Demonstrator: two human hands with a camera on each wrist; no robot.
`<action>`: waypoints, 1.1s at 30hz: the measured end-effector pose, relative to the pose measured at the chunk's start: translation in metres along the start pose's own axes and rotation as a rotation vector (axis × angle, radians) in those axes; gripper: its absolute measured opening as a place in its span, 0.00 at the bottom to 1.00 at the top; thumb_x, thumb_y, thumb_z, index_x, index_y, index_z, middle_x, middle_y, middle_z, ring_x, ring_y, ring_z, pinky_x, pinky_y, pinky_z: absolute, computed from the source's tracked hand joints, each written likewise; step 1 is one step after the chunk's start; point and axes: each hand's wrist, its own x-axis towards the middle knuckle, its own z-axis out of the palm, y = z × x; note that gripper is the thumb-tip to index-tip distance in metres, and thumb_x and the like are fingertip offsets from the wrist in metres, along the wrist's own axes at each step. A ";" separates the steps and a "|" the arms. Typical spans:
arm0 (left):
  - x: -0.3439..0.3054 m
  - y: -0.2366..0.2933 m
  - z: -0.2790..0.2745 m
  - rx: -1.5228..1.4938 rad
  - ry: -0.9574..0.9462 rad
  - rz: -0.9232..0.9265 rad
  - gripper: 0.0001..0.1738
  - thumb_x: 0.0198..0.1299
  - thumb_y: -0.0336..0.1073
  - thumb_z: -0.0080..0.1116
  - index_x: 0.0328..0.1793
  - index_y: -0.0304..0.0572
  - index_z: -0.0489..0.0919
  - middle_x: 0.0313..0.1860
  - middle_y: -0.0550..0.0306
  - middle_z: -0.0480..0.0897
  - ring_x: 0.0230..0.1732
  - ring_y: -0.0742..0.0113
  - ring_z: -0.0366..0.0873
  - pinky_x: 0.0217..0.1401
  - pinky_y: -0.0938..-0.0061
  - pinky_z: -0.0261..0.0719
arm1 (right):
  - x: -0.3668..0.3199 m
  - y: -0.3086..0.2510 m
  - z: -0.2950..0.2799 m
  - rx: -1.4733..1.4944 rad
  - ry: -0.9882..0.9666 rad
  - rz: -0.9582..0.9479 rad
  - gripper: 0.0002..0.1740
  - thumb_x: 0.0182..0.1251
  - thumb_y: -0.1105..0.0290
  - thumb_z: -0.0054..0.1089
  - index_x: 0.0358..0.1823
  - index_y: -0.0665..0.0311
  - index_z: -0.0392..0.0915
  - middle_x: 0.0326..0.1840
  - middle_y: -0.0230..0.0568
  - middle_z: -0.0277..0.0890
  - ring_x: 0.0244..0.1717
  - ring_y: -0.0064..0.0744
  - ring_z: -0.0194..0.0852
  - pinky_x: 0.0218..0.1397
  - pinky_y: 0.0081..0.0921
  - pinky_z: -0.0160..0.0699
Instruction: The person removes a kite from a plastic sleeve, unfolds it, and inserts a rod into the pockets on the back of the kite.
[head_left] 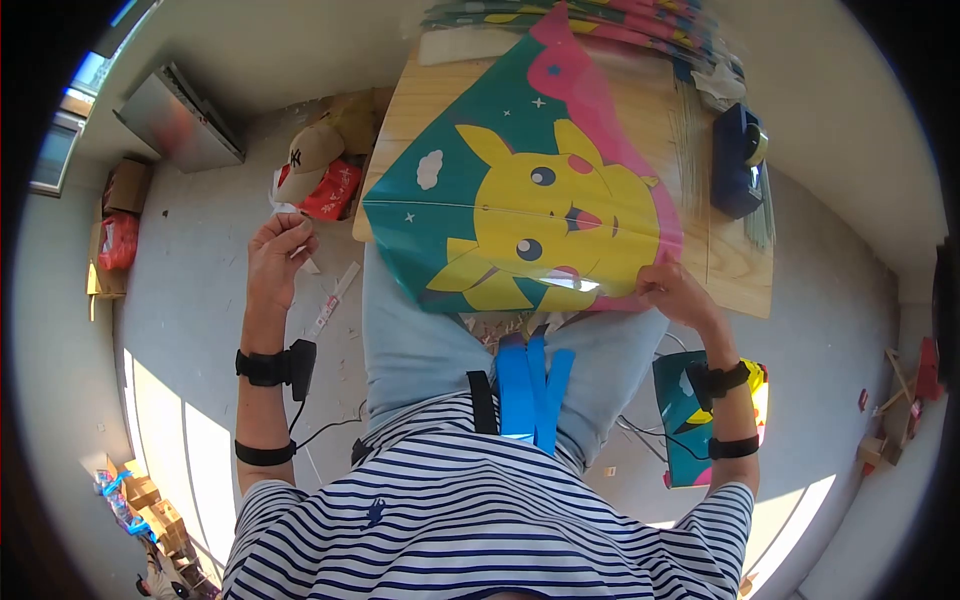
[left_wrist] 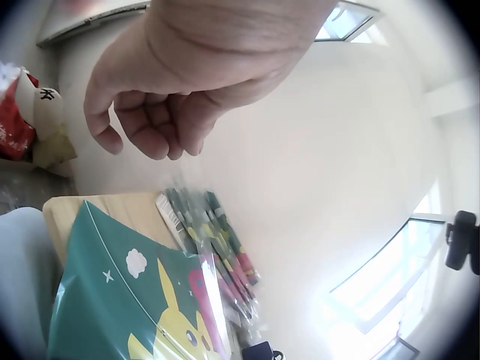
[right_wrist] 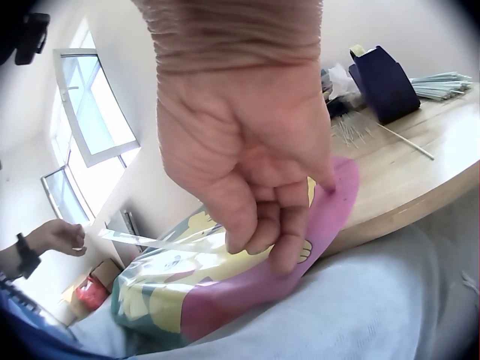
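A diamond-shaped kite sail (head_left: 440, 225), green and pink with a large yellow cartoon face, lies over the front of the wooden table (head_left: 400, 120) and the person's lap. The right hand (head_left: 685, 295) pinches its pink near-right edge. In the right wrist view, curled fingers (right_wrist: 285, 251) overlap the pink border. The left hand (head_left: 280, 255) is raised to the left of the sail, apart from it. In the left wrist view its fingers (left_wrist: 146, 139) hang loosely curled, with nothing visible between them. A thin straight line crosses the sail's middle.
Folded printed sails (head_left: 600, 25) are piled at the table's far edge. A dark blue tape dispenser (head_left: 735, 165) and thin rods (head_left: 690, 150) stand to the right. A cap (head_left: 312, 155) and red bag (head_left: 335, 190) sit left of the table. Another printed piece (head_left: 680, 420) is at lower right.
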 end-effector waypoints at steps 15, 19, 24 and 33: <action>0.014 -0.008 0.002 -0.042 -0.011 -0.041 0.05 0.63 0.28 0.61 0.45 0.41 0.79 0.37 0.59 0.83 0.39 0.67 0.82 0.51 0.70 0.81 | -0.009 -0.024 -0.015 -0.004 0.017 0.114 0.03 0.52 0.81 0.61 0.28 0.68 0.77 0.26 0.36 0.74 0.33 0.31 0.73 0.42 0.29 0.73; 0.020 -0.018 -0.010 -0.054 -0.059 -0.113 0.04 0.64 0.28 0.61 0.44 0.42 0.79 0.39 0.58 0.84 0.41 0.67 0.82 0.53 0.68 0.81 | -0.012 -0.029 -0.028 0.071 0.110 0.030 0.04 0.52 0.83 0.60 0.29 0.68 0.75 0.24 0.33 0.73 0.30 0.27 0.74 0.41 0.28 0.78; 0.033 -0.037 -0.005 -0.109 -0.054 -0.205 0.04 0.64 0.27 0.60 0.43 0.44 0.76 0.48 0.55 0.85 0.44 0.68 0.81 0.55 0.66 0.81 | -0.016 -0.034 -0.038 0.154 0.121 0.041 0.04 0.52 0.83 0.57 0.30 0.69 0.75 0.27 0.34 0.73 0.31 0.23 0.71 0.39 0.22 0.74; 0.067 -0.051 0.013 -0.097 -0.077 -0.168 0.07 0.58 0.27 0.66 0.39 0.42 0.77 0.37 0.60 0.84 0.37 0.72 0.79 0.43 0.73 0.77 | -0.007 -0.023 -0.051 0.379 0.226 0.056 0.03 0.57 0.81 0.55 0.32 0.66 0.74 0.28 0.29 0.71 0.33 0.20 0.71 0.38 0.19 0.70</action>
